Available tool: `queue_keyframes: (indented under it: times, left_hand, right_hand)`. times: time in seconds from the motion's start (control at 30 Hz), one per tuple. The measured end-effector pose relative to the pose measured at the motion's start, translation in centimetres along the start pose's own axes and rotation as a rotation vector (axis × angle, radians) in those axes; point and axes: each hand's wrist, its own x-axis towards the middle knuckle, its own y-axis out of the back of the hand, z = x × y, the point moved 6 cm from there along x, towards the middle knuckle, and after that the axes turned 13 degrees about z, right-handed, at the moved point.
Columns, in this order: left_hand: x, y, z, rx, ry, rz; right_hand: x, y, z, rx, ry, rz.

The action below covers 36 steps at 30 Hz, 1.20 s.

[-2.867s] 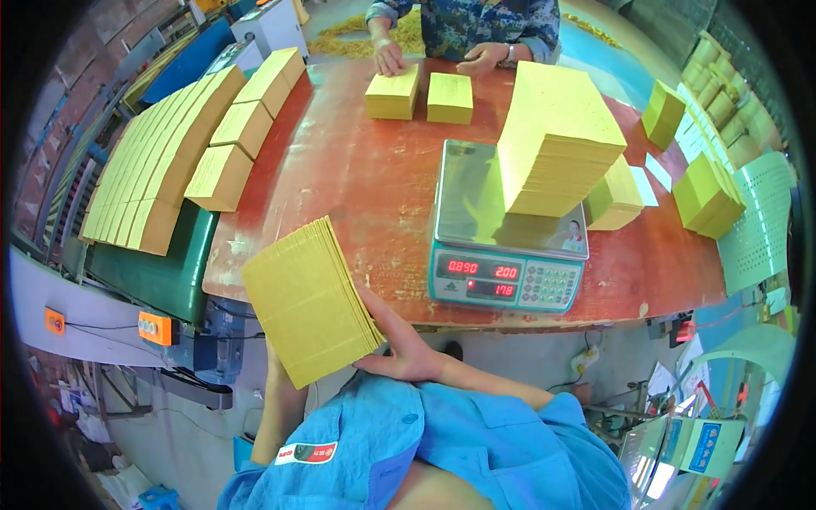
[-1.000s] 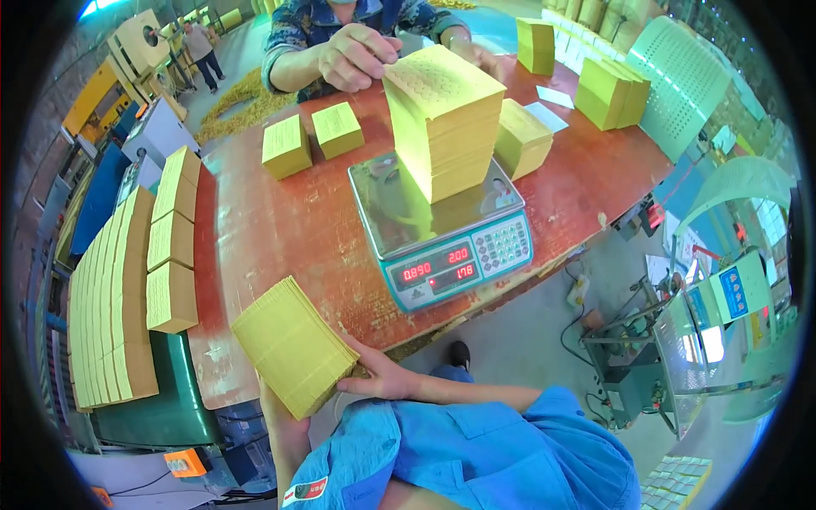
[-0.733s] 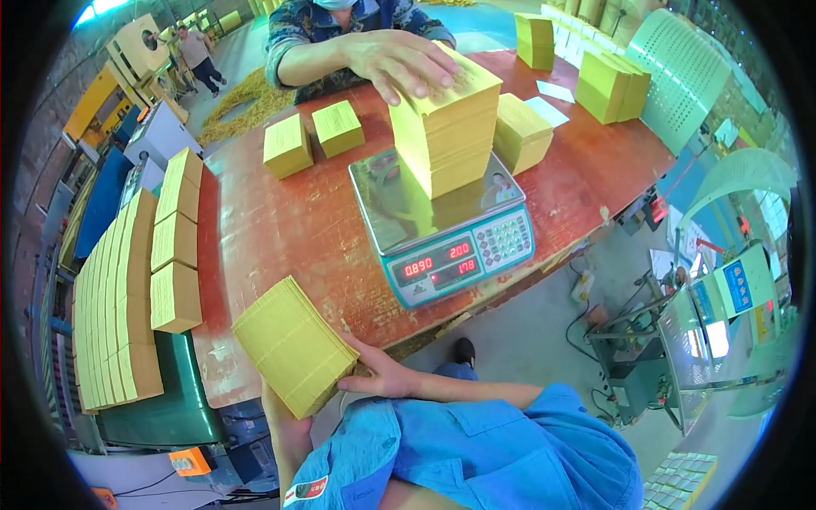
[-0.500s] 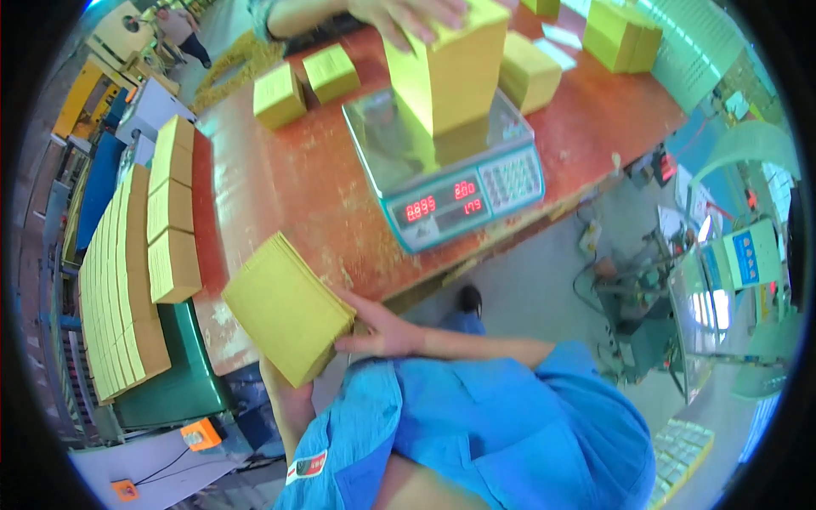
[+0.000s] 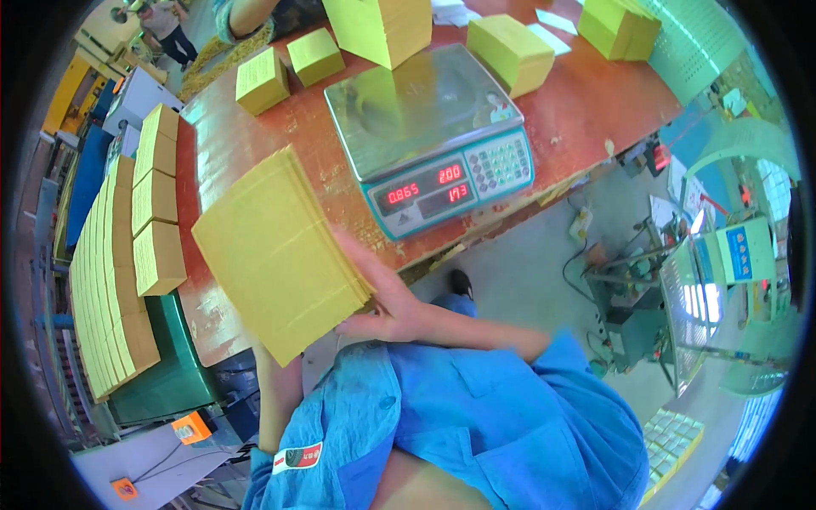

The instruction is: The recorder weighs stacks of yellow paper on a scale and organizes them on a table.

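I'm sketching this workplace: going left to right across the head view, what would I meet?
Rows of yellow paper blocks, held paper bundle, digital scale, yellow blocks at upper right, blue label.

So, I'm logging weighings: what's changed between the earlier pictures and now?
The tall yellow stack has moved away from the person across the scale and now shows beyond its far edge. The bundle in the right hand looks raised toward the camera. The grip held; the scale and rows of yellow stacks at left stayed put.
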Motion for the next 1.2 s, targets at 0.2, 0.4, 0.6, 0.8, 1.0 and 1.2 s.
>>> queue_keyframes:
  times: [0.2, 0.4, 0.6, 0.8, 1.0, 1.2]
  left_hand:
    - [3.1, -10.7, -1.7, -0.093, -0.129, -0.244]
    - [7.5, -25.9, -5.3, -0.534, 0.285, -0.407]
    - [9.4, -29.7, -8.9, -0.643, 0.489, -0.04]
    - [2.6, -14.4, -5.0, -0.241, 0.565, -0.177]
    - [8.5, 13.6, 16.8, 1.196, -0.514, 0.79]
    - [18.2, 36.6, 27.4, 1.263, -0.391, 1.187]
  right_hand:
    - [6.6, 9.5, -5.3, -0.574, 0.325, 0.164]
    - [15.3, 18.2, -8.9, -1.044, 0.282, 0.136]
    - [23.5, 21.7, -6.0, -1.171, 0.386, -0.081]
    - [19.9, 19.0, -2.9, -1.301, 0.444, -0.341]
    - [19.2, 15.7, -7.4, -1.26, 0.525, -0.274]
    - [14.2, 3.4, -5.3, -0.729, 0.274, -0.346]
